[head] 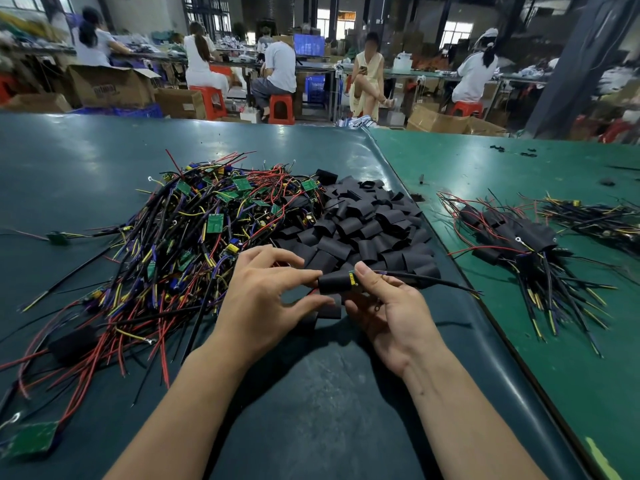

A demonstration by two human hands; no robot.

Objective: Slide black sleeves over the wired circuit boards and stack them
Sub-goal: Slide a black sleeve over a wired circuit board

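Observation:
A black sleeve (335, 283) sits over a wired circuit board, whose green and yellow end (353, 277) shows at the sleeve's right. My left hand (266, 296) pinches the sleeve's left end between thumb and forefinger. My right hand (388, 306) grips the board's right end, its black cable (436, 282) trailing right. Behind lies a heap of loose black sleeves (363, 223). A tangle of bare wired boards (194, 237) fills the left. Sleeved boards are stacked (519, 237) on the green table at right.
A dark mat (311, 410) covers the near table and its raised edge (450, 254) runs diagonally beside the green table (450, 161). A stray green board (31, 438) lies at the lower left. Several people sit at benches far behind.

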